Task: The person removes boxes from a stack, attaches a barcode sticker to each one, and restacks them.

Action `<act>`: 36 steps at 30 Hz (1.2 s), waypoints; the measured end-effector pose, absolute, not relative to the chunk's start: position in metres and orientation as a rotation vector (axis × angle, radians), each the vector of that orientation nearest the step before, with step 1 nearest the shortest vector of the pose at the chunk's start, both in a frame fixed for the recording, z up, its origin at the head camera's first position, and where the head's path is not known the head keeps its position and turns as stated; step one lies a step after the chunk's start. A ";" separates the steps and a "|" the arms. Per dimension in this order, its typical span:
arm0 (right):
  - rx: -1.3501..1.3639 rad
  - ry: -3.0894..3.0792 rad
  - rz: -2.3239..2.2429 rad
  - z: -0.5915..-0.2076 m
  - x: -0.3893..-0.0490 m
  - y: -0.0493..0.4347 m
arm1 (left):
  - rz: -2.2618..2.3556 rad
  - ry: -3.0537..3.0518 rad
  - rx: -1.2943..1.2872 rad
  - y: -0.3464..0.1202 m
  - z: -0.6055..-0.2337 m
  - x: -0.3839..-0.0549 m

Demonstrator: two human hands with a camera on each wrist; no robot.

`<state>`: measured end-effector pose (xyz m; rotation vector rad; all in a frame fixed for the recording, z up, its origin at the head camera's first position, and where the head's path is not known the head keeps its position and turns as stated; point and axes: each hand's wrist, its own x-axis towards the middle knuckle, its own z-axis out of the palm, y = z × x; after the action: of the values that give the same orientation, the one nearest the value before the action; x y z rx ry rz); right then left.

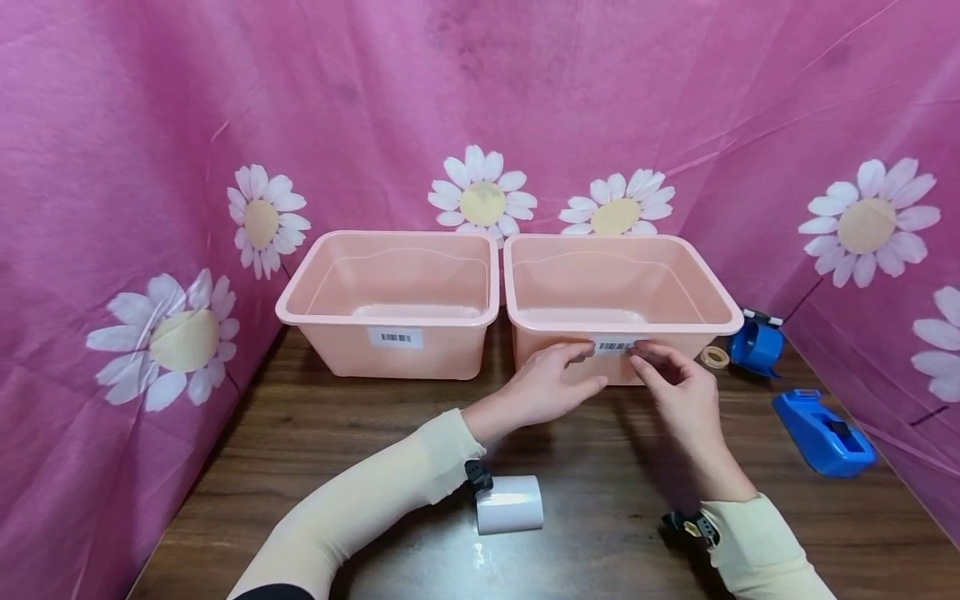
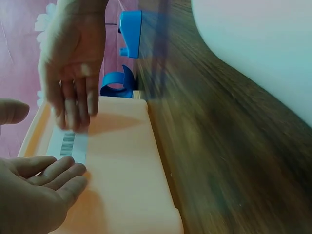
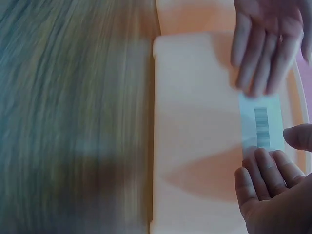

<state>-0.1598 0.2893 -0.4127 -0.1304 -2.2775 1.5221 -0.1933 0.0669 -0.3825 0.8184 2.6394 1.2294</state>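
Both hands are at a white barcode label (image 1: pixel 615 345) on the front wall of the right pink bin (image 1: pixel 622 325). My left hand (image 1: pixel 543 383) has its fingertips at the label's left end, fingers extended and thumb held apart below. At the opposite end, my right hand (image 1: pixel 686 396) rests its fingertips on the label's edge, with the thumb apart from the fingers in the right wrist view. The barcode (image 3: pixel 262 127) shows between the two hands, while the label's ends are partly covered by fingers.
The left pink bin (image 1: pixel 337 354) stands alongside, bearing its own barcode label (image 1: pixel 396 337). A white roll (image 1: pixel 510 506) lies near the left wrist. To the right are a blue tape dispenser (image 1: pixel 821 437), a round blue holder (image 1: pixel 757 343) and a small tan ring (image 1: pixel 715 357).
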 end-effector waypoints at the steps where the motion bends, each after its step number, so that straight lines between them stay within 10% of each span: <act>1: -0.146 -2.272 1.527 -0.413 -0.159 0.291 | 1.234 2.639 0.811 0.065 -0.382 -0.193; 11: -0.177 -2.310 1.503 -0.409 -0.149 0.300 | 1.267 2.648 0.917 0.021 -0.380 -0.184; 23: -0.446 -2.192 1.386 -0.362 -0.131 0.362 | 1.804 3.077 1.006 -0.166 -0.351 -0.163; 36: -0.358 -2.492 1.398 -0.336 -0.159 0.435 | 1.815 2.984 -0.056 -0.280 -0.360 -0.212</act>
<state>-0.1586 0.4350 -0.3359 -0.3580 -2.4924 1.3977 -0.2122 -0.2802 -0.3601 -0.0560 2.9845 1.8151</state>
